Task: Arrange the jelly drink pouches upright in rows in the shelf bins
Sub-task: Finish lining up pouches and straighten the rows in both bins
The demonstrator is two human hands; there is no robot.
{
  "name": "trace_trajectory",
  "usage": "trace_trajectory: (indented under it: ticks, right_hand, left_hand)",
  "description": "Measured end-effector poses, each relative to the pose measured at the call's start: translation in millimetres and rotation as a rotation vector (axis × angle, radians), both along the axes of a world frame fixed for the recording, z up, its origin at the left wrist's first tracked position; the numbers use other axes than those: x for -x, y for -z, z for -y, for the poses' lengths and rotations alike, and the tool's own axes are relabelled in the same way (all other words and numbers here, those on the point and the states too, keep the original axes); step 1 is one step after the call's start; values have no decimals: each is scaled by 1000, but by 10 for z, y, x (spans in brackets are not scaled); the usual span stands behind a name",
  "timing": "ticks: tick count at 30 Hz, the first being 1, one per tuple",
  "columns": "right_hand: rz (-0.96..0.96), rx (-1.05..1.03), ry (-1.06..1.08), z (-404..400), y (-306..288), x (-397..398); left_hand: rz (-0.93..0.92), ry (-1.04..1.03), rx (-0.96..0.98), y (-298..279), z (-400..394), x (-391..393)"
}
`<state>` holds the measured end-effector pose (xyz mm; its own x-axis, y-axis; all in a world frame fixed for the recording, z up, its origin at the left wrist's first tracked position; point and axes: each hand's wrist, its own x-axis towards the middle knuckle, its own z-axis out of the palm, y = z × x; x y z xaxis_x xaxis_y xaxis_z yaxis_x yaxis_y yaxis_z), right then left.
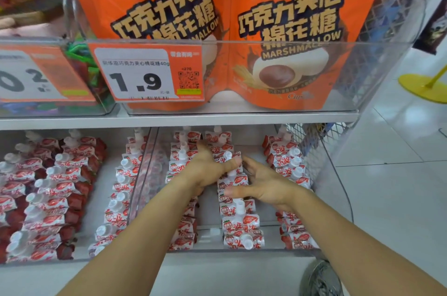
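Two bare arms reach into a clear plastic shelf bin (338,189) on the lower shelf of a shop display, where red-and-white jelly drink pouches (240,223) with white screw caps stand upright in three rows running front to back. The left hand (205,169) rests over the middle and left rows, its thumb (233,162) stretched toward the right across the pouch tops beside a white cap; whether its hidden fingers grip a pouch cannot be told. The right hand (263,183) lies just beside it over the middle row, fingers spread and lightly bent, thumb pointing left and touching the pouch tops, with nothing clearly gripped. The right row (286,167) stands against the bin's far side, apart from both hands. A neighbouring bin (104,198) to the left holds more of the same pouches (53,189), packed in rows with their caps leaning left. On the shelf above, another clear bin holds two large orange marshmallow bags (287,29), with a price label (145,73) reading 1.9 on its front. A wire mesh panel (312,150) closes the shelf's right end, beside a white tiled floor (399,186).
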<state>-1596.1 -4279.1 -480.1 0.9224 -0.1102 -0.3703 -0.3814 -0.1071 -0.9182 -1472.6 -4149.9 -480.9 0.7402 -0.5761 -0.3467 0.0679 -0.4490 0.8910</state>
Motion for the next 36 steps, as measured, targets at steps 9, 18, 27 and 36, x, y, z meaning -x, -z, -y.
trace_trajectory:
  ticks: [9, 18, 27, 36]
  right_hand:
    - [31, 38, 134, -38, 115, -40]
    - [104, -316, 581, -93, 82, -246]
    - [194, -41, 513, -151, 159, -409]
    - [147, -43, 460, -148, 101, -294]
  left_hand:
    - [-148, -42, 100, -38, 120, -1]
    - [-144, -131, 96, -41, 294, 139]
    - [-64, -179, 126, 71, 342, 268]
    - [-115, -100, 172, 0, 243, 331]
